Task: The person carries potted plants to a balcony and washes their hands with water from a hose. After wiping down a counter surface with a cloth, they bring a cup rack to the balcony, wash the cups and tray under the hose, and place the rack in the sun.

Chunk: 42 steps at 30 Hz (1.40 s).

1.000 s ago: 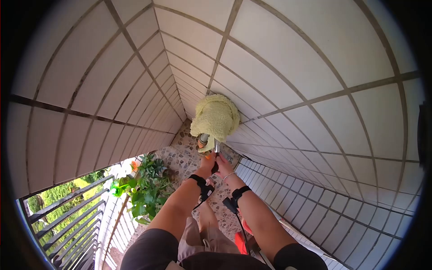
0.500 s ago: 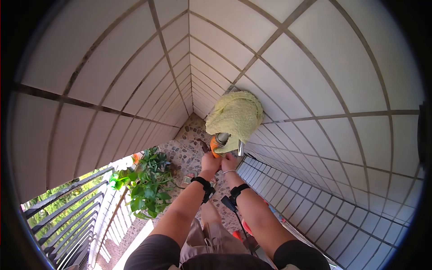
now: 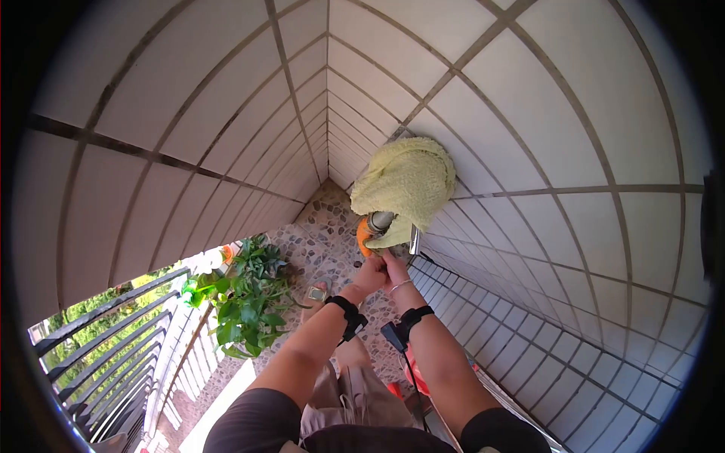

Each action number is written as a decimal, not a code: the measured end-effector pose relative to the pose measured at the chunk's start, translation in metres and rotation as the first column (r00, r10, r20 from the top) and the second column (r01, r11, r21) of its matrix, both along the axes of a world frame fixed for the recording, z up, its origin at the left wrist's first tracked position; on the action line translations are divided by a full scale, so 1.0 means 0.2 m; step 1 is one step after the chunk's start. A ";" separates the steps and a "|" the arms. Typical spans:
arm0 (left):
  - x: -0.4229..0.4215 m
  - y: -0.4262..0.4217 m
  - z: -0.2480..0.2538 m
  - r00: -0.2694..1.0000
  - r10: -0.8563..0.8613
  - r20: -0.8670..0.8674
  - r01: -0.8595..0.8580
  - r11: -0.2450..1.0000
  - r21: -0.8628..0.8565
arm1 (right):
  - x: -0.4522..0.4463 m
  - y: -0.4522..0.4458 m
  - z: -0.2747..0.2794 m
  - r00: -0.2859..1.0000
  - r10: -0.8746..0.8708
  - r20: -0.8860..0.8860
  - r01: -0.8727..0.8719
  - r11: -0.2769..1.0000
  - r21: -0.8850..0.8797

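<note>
A pale yellow-green towel (image 3: 408, 181) is draped over something at the tiled wall. From under it show a grey-white round end (image 3: 380, 220), an orange piece (image 3: 364, 237) and a shiny metal bar (image 3: 415, 240). Just below these, my left hand (image 3: 369, 275) and my right hand (image 3: 394, 270) are pressed together, fingers curled. What they hold, if anything, is hidden. Black straps circle both wrists, and a thin bracelet is on the right one.
Pebbled floor (image 3: 321, 219) lies below, between tiled walls (image 3: 544, 249). Leafy potted plants (image 3: 253, 309) stand at the left beside a metal railing (image 3: 113, 340). A red object (image 3: 415, 374) is partly visible beside my right forearm.
The view has shifted, so the towel appears farther right. My hands have come close together and sit slightly below the metal bar, where earlier they reached up to it.
</note>
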<state>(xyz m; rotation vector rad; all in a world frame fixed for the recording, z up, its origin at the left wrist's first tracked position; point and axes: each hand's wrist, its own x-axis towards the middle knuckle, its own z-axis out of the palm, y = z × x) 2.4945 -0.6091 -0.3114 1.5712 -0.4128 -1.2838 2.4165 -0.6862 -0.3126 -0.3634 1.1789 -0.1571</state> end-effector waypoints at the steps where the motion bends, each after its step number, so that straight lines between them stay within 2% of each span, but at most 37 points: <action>1: 0.01 0.03 0.03 0.994 -0.063 -0.087 0.054 0.993 -0.101 | 0.01 -0.01 -0.01 0.989 0.074 -0.125 -0.089 0.989 -0.115; 2: 0.02 0.04 0.05 0.978 -0.132 -0.163 0.097 0.973 -0.208 | 0.04 -0.02 -0.03 0.959 0.133 -0.251 -0.191 0.957 -0.221; 3: 0.05 0.05 0.12 0.869 0.153 -0.471 -0.169 0.986 0.009 | 0.09 -0.01 0.13 0.965 0.096 -0.244 -0.142 0.973 -0.181; 4: 0.08 0.05 0.15 0.870 0.162 -0.465 -0.176 0.984 0.014 | 0.11 0.02 0.10 0.966 0.103 -0.238 -0.148 0.973 -0.177; 5: 0.12 0.04 0.17 0.824 0.344 -0.451 -0.292 0.939 0.184 | 0.13 0.07 0.08 0.951 0.147 -0.270 -0.260 0.853 -0.452; 6: 0.16 0.04 0.17 0.755 0.516 -0.405 -0.396 0.851 0.345 | 0.13 0.10 0.03 0.934 0.179 -0.310 -0.349 0.645 -0.680; 7: 0.16 0.05 0.08 0.759 0.480 -0.439 -0.385 0.876 0.291 | 0.13 0.12 0.02 0.826 0.282 -0.488 -0.562 0.339 -0.754; 8: 0.16 0.03 -0.03 0.756 0.495 -0.429 -0.398 0.867 0.298 | 0.13 0.13 0.01 0.825 0.298 -0.480 -0.562 0.340 -0.754; 10: 0.14 0.02 -0.33 0.800 0.398 -0.450 -0.352 0.918 0.186 | 0.17 0.16 0.11 0.849 0.308 -0.429 -0.524 0.396 -0.754; 11: 0.14 0.02 -0.28 0.796 0.417 -0.439 -0.365 0.909 0.200 | 0.19 0.18 0.16 0.955 0.233 -0.185 -0.294 0.654 -0.697; 12: 0.14 -0.01 -0.16 0.686 0.542 -0.485 -0.463 0.840 0.284 | 0.18 0.15 0.26 0.951 0.286 -0.120 -0.305 0.794 -0.526; 13: 0.15 -0.05 -0.08 0.556 0.651 -0.517 -0.545 0.755 0.365 | 0.17 0.15 0.31 0.964 0.242 -0.111 -0.265 0.825 -0.500; 14: 0.17 -0.05 -0.07 0.550 0.662 -0.510 -0.556 0.745 0.368 | 0.17 0.15 0.33 0.975 0.197 -0.107 -0.224 0.853 -0.472; 16: 0.15 -0.03 -0.09 0.743 0.432 -0.512 -0.289 0.896 0.337 | 0.18 0.14 0.37 0.999 0.044 -0.030 -0.053 0.893 -0.448; 17: 0.10 -0.05 -0.12 0.786 0.473 -0.398 -0.390 0.879 0.275 | 0.15 0.11 0.34 0.997 0.024 -0.072 -0.056 0.873 -0.484; 18: 0.09 -0.06 -0.09 0.783 0.483 -0.392 -0.397 0.873 0.284 | 0.10 0.09 0.14 0.994 -0.018 -0.110 -0.054 0.784 -0.618; 20: 0.09 -0.08 0.06 0.878 0.375 -0.296 -0.277 0.905 0.324 | 0.02 0.02 -0.04 0.958 -0.030 -0.284 -0.095 0.905 -0.414; 21: 0.07 -0.09 0.14 0.911 0.358 -0.205 -0.286 0.907 0.310 | 0.05 0.02 0.08 0.984 -0.070 -0.166 0.041 0.984 -0.171; 22: 0.03 -0.09 0.18 0.935 0.338 -0.111 -0.293 0.909 0.296 | 0.09 0.02 0.24 0.988 -0.139 -0.063 0.145 0.984 0.101; 23: -0.05 -0.08 0.02 0.924 0.335 -0.182 -0.304 0.936 0.177 | 0.02 0.00 0.01 0.975 -0.213 0.067 0.197 0.961 0.194; 25: -0.09 -0.06 -0.09 0.937 0.310 -0.159 -0.280 0.941 0.188 | -0.12 -0.01 -0.37 0.958 -0.239 0.159 0.213 0.963 0.168; 26: -0.11 -0.06 -0.15 0.951 0.273 -0.143 -0.245 0.951 0.189 | -0.07 0.02 -0.32 0.971 -0.219 0.095 0.219 0.976 0.013; 27: -0.09 -0.05 -0.22 0.972 0.234 0.023 -0.233 0.943 0.237 | -0.01 0.06 -0.26 0.979 -0.203 0.013 0.203 0.969 -0.139; 28: -0.07 -0.05 -0.29 0.966 0.182 0.184 -0.231 0.926 0.299 | 0.12 0.10 -0.07 0.972 -0.201 -0.123 0.138 0.909 -0.394; 29: -0.03 -0.06 -0.28 0.926 0.360 0.116 -0.377 0.906 0.194 | 0.13 0.12 -0.16 0.972 -0.162 -0.173 0.027 0.799 -0.600; 30: 0.02 -0.06 -0.16 0.865 0.460 -0.199 -0.443 0.887 0.127 | 0.16 0.14 -0.13 0.972 -0.158 -0.174 0.024 0.802 -0.597; 31: 0.07 -0.06 -0.04 0.676 0.526 -0.516 -0.547 0.828 0.126 | 0.21 0.16 -0.04 0.973 -0.175 -0.153 0.035 0.761 -0.648; 32: 0.12 -0.06 0.09 0.427 0.535 -0.729 -0.613 0.764 0.201 | 0.24 0.18 0.00 0.973 -0.191 -0.132 0.047 0.718 -0.695; 33: 0.11 -0.06 0.11 0.812 0.384 -0.441 -0.336 0.923 0.186 | 0.18 0.13 -0.15 0.987 -0.105 -0.123 -0.010 0.718 -0.696; 34: 0.07 -0.07 0.16 0.789 0.404 -0.463 -0.358 0.915 0.188 | 0.16 0.08 -0.11 0.987 -0.105 -0.123 -0.010 0.720 -0.694; 35: 0.03 -0.09 0.20 0.765 0.424 -0.485 -0.380 0.905 0.192 | 0.12 0.03 -0.06 0.993 -0.037 0.109 0.084 0.880 -0.468; 36: 0.03 -0.09 0.19 0.767 0.424 -0.482 -0.379 0.905 0.192 | 0.15 0.05 -0.04 0.991 -0.053 0.120 0.093 0.930 -0.355; 38: 0.02 -0.08 0.05 0.817 0.428 -0.387 -0.289 0.884 0.367 | 0.21 0.08 0.03 0.988 -0.103 0.118 0.117 0.986 -0.115; 39: 0.01 -0.06 -0.13 0.803 0.416 -0.427 -0.329 0.907 0.265 | 0.30 0.16 0.15 0.999 -0.043 -0.021 0.037 0.976 -0.215; 40: 0.05 -0.06 -0.14 0.786 0.398 -0.473 -0.367 0.916 0.161 | 0.35 0.18 0.21 0.986 0.007 -0.165 -0.058 0.951 -0.302; 41: 0.10 -0.03 -0.15 0.729 0.432 -0.531 -0.416 0.896 0.157 | 0.26 0.19 -0.04 0.959 0.161 -0.235 -0.268 0.792 -0.549; 42: 0.14 -0.01 -0.11 0.667 0.460 -0.586 -0.462 0.872 0.158 | 0.24 0.17 -0.08 0.957 0.161 -0.241 -0.271 0.790 -0.550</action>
